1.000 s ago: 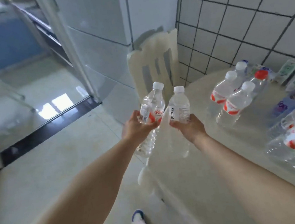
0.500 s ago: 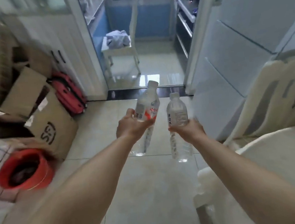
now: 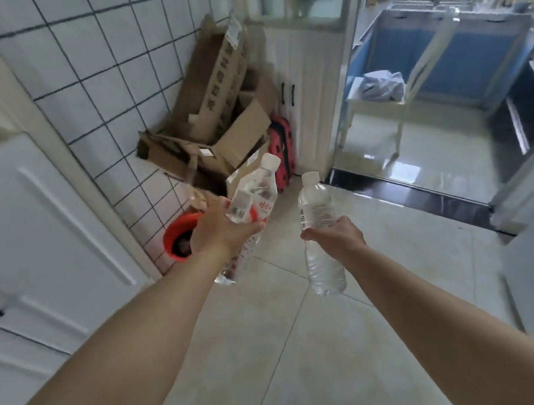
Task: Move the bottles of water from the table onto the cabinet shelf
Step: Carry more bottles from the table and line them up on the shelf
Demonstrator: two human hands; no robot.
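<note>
Head view | step: carry | left hand (image 3: 217,229) grips red-label bottle (image 3: 252,200), right hand (image 3: 336,237) grips white-label bottle (image 3: 316,216) | next: turn toward white cabinet (image 3: 27,209), find shelf.

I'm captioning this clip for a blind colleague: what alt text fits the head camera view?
Two bare hands each hold a water bottle over a tiled floor: the left hand a tilted red-labelled bottle, the right hand an upright white-labelled bottle. Cardboard boxes lean against the tiled wall.
</note>
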